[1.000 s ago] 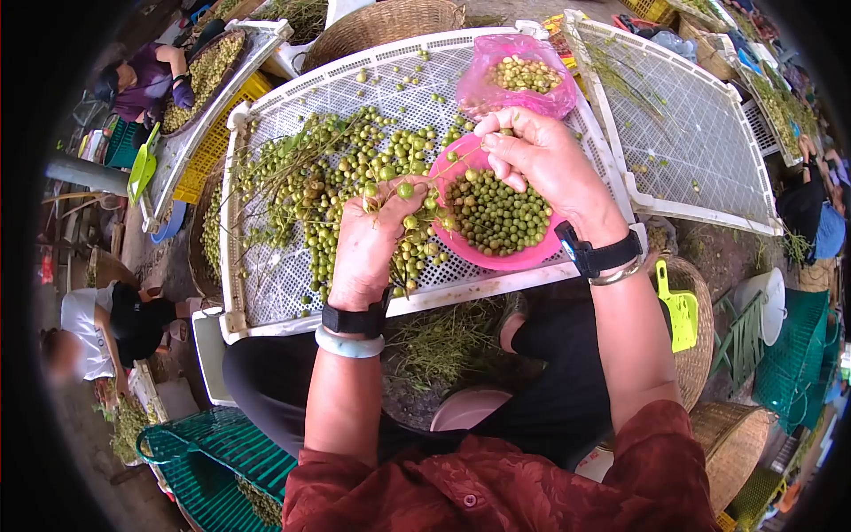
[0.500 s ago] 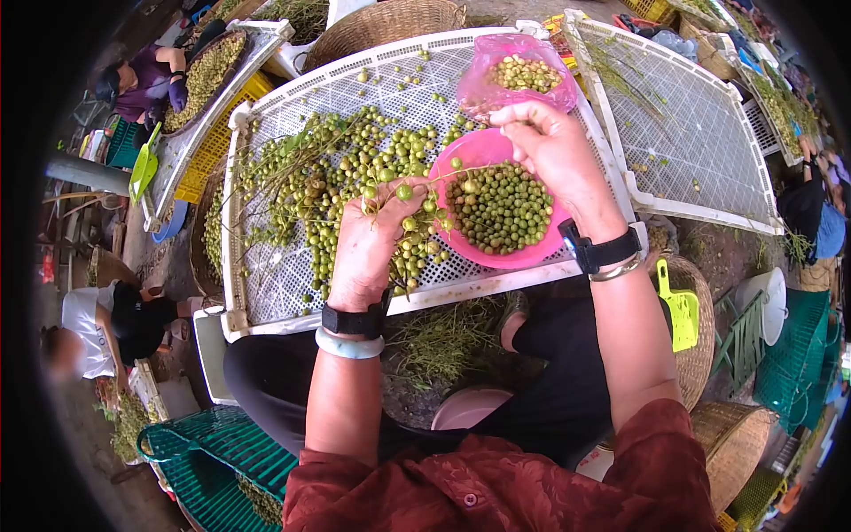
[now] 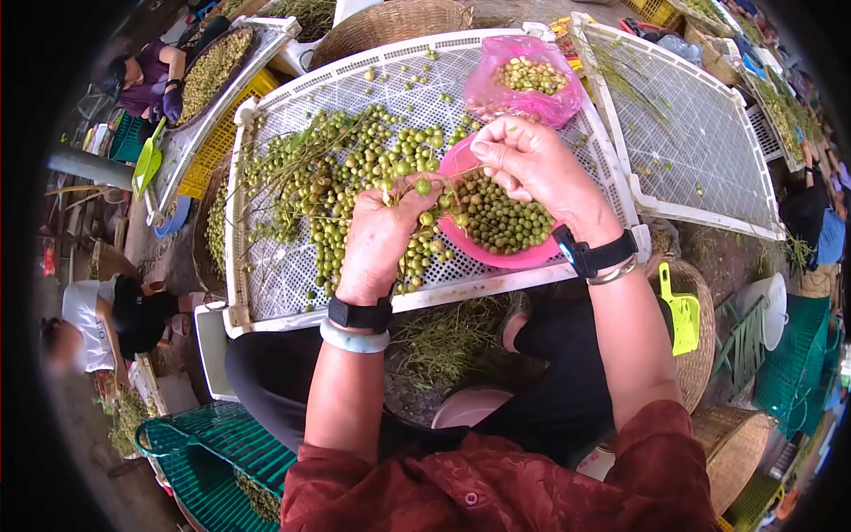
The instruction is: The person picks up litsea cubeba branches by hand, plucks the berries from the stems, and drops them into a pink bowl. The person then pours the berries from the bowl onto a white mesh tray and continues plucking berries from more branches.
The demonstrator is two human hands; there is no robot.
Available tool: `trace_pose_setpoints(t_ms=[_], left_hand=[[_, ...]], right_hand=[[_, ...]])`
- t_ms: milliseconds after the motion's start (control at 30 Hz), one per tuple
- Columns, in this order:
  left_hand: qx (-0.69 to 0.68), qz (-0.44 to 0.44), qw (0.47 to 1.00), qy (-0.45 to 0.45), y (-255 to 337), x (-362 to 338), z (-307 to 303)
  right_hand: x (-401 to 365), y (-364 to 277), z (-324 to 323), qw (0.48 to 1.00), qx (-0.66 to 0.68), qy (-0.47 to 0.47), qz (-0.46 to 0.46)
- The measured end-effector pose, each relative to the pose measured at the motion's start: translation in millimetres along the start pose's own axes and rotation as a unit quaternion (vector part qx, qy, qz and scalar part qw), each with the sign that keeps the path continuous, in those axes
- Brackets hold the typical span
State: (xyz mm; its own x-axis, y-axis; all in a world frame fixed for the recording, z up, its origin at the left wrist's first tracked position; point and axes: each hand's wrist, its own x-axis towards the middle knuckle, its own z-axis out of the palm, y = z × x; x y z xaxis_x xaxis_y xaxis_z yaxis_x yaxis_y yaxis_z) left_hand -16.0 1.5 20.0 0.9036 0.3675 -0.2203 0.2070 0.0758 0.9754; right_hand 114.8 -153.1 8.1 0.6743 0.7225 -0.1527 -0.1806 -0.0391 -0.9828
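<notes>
My left hand (image 3: 381,235) is closed on a thin stem with several green berries (image 3: 423,187) on it, above the white perforated tray (image 3: 266,306). My right hand (image 3: 536,168) pinches the stem's far end over the pink bowl (image 3: 456,160), which holds many loose green berries (image 3: 505,213). Its forearm and fingers hide part of the bowl. Loose berries and stems (image 3: 341,186) cover much of the tray's left and middle. Behind the bowl lies a pink plastic bag (image 3: 483,84) with pale berries in it.
A second white tray (image 3: 683,115) stands at the right. A yellow-green dustpan (image 3: 681,319) leans near a wicker basket (image 3: 705,293). Green baskets (image 3: 213,443) sit at the lower left. One person (image 3: 146,84) works at the upper left; another (image 3: 97,324) sits at the left.
My right hand has moved slightly left and down, closer to my left hand, and now grips the stem's end. My left hand has shifted a little to the right.
</notes>
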Motion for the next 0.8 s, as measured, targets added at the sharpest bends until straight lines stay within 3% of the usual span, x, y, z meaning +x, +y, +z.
trace_pose_setpoints(t_ms=[33, 133, 233, 333, 533, 667, 733, 800], left_hand=[[-0.004, 0.003, 1.000, 0.000, -2, -1, 2], [0.013, -0.003, 1.000, -0.019, 0, -3, 3], [-0.015, 0.004, 0.999, -0.037, -4, 0, 2], [-0.046, -0.001, 0.998, -0.047, -7, 3, -1], [-0.001, -0.037, 0.996, -0.081, 0, 2, -6], [0.067, -0.036, 0.991, -0.111, 4, 10, 0], [0.143, -0.062, 0.980, -0.120, 9, 15, -1], [0.131, -0.064, 0.981, -0.131, 12, 15, -1]], right_hand=[[2, 3, 1, 0.998, -0.059, 0.030, -0.024], [8, 12, 4, 0.990, -0.068, 0.083, -0.093], [3, 0, 1, 0.996, 0.043, 0.069, -0.028], [-5, -12, -3, 0.985, 0.174, -0.009, -0.015], [7, -3, -12, 0.998, 0.056, 0.021, -0.035], [3, 3, 4, 0.991, 0.089, -0.097, -0.003], [3, 4, 4, 0.992, 0.021, -0.128, -0.009], [3, 5, 1, 0.990, -0.002, -0.138, -0.007]])
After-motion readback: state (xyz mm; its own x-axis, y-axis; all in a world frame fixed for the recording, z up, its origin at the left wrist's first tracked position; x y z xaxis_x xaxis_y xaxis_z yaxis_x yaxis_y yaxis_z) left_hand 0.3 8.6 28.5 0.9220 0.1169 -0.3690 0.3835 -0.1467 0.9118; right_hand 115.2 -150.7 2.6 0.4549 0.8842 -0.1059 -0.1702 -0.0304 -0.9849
